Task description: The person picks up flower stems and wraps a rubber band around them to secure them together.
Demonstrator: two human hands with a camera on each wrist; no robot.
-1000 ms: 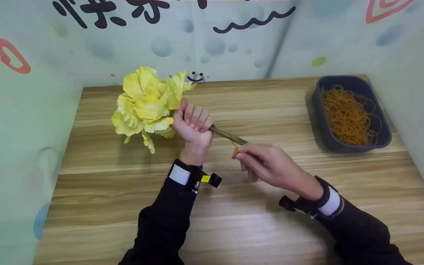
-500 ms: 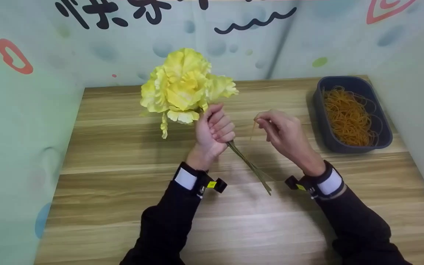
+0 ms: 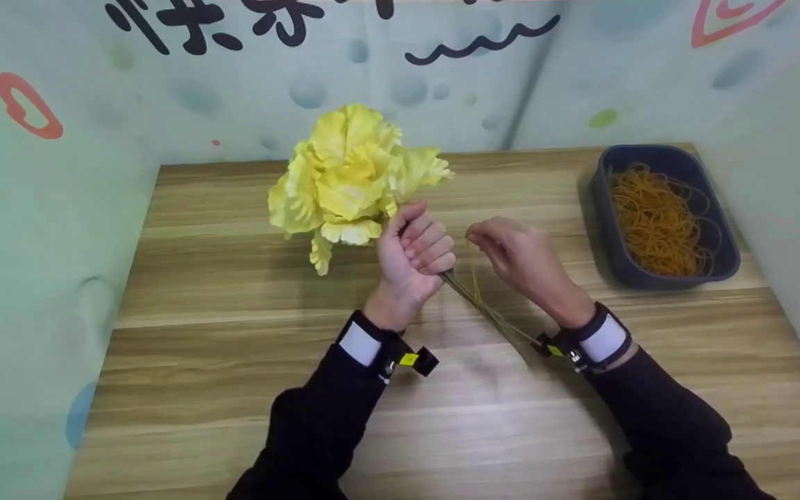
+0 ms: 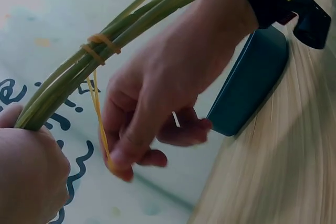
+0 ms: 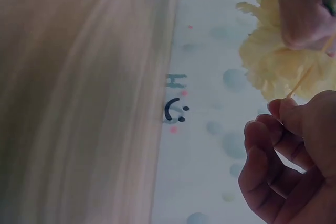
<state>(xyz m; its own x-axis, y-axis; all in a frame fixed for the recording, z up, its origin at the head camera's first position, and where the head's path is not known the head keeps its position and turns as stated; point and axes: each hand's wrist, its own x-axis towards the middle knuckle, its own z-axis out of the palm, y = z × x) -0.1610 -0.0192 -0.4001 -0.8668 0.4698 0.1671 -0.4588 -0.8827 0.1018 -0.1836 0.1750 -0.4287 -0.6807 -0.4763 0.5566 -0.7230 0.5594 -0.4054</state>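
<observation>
Yellow artificial flowers [image 3: 348, 184] stand above my left hand [image 3: 414, 253], which grips their green stems [image 4: 131, 30] in its curled fingers. Below that grip the stems slant down to the right. A rubber band [image 4: 98, 106] is looped round the stems, with turns lying across them in the left wrist view. Its free end is stretched out, pinched between thumb and forefinger of my right hand [image 3: 521, 260]. In the right wrist view the band [image 5: 302, 82] runs taut from those fingertips toward the stems, which are mostly out of that frame.
A dark blue plastic box [image 3: 671, 278] full of loose rubber bands [image 3: 653, 222] sits at the right rear of the wooden table [image 3: 212, 389]. A printed backdrop [image 3: 233, 104] rises behind the table and at both sides.
The flowers and my left hand shifted rightward and became more upright. My right hand went from the lower stems up beside the left hand, drawing the band's end out.
</observation>
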